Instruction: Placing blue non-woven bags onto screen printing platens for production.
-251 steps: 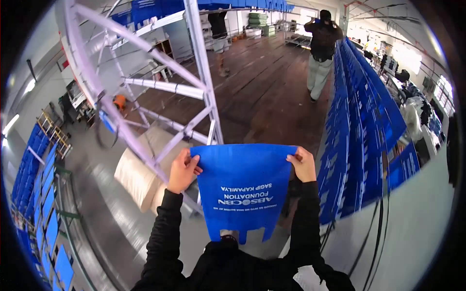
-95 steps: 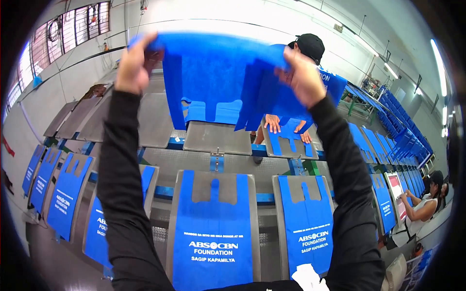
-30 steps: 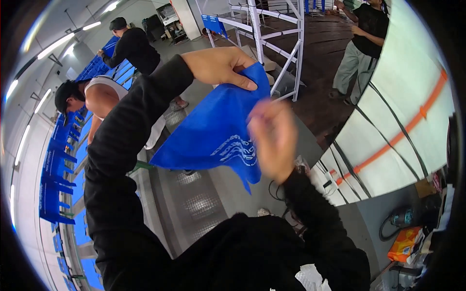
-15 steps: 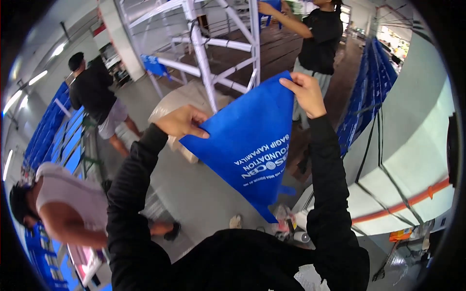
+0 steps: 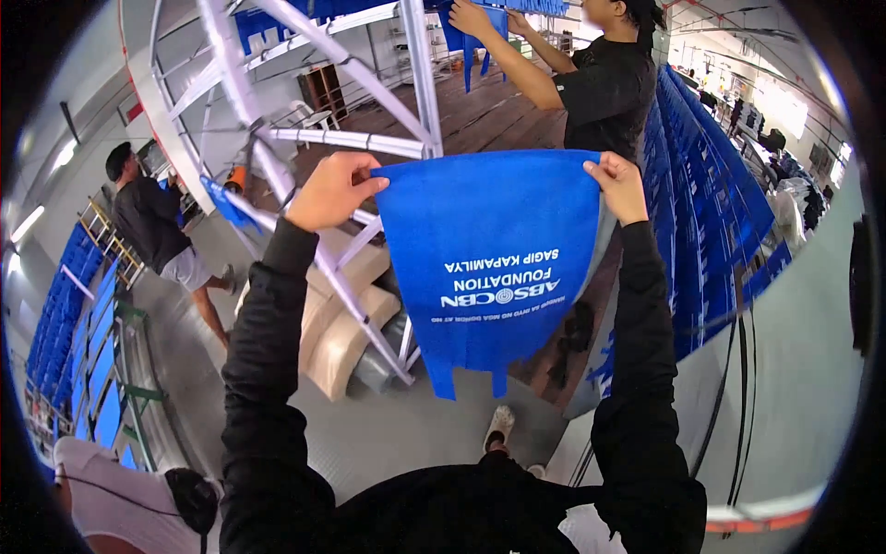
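Observation:
A blue fabric bag (image 5: 489,217) with upside-down white print hangs spread out in front of me, its two strap handles dangling at the lower edge. My left hand (image 5: 334,192) pinches its upper left corner between thumb and fingers. At the opposite upper corner, my right hand (image 5: 618,187) has a similar closed grip. The top edge is stretched nearly level between both hands. Behind it stands a white metal frame (image 5: 369,143), close to my left hand.
A co-worker in black (image 5: 600,97) handles blue fabric at the frame. Rows of blue bags (image 5: 692,203) hang at right, beside a pale curved panel (image 5: 803,388). Beige rounded bundles (image 5: 346,337) lie by the frame's foot. Another person (image 5: 152,226) walks at left; one (image 5: 106,485) is lower left.
The bag has gone from slanted and partly folded to squarely spread, its top edge level. My view has shifted closer to the frame, and the person at lower left now sits lower in view.

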Action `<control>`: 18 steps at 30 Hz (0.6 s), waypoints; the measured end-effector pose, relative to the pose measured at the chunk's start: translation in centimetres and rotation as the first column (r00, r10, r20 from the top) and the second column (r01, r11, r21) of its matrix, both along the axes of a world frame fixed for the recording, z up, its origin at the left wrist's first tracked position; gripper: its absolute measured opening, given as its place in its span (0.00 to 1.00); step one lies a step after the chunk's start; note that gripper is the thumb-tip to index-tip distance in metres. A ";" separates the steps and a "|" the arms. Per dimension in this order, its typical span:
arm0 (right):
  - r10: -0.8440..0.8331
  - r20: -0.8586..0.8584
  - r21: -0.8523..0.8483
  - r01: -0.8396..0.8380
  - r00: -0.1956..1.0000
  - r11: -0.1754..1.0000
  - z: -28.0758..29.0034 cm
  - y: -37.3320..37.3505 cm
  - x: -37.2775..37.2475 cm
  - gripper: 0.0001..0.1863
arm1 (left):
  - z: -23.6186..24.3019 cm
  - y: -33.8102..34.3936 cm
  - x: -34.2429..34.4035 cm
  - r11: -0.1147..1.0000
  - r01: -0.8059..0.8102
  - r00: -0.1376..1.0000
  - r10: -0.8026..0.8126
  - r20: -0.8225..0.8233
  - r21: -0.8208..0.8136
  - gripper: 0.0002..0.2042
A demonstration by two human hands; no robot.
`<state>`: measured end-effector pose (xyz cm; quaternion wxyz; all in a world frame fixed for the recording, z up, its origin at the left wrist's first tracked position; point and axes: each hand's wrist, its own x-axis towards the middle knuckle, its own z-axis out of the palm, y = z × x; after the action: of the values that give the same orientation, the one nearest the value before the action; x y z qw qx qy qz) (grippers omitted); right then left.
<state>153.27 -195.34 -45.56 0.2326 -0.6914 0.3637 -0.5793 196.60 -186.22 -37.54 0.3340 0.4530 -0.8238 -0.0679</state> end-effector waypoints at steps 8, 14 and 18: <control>0.009 -0.008 0.191 -0.007 1.000 0.981 -5.0 -3.0 1.6 0.04 | -8.1 0.1 -1.5 0.939 -0.097 0.874 0.239 -0.424 0.329 0.06; 0.053 0.023 0.282 -0.057 0.998 0.958 -5.6 -8.5 3.6 0.04 | -11.7 -2.5 -1.0 0.946 -0.059 0.762 0.248 -0.598 0.318 0.05; 0.144 0.084 0.358 -0.165 0.986 0.919 -5.7 -7.5 5.8 0.04 | -13.4 1.3 0.4 0.952 -0.025 0.667 0.242 -0.704 0.304 0.06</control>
<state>159.02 -202.88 -51.23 0.4117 -0.6463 0.4024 -0.5008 197.00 -184.91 -50.91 0.5757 0.4880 -0.5671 -0.3299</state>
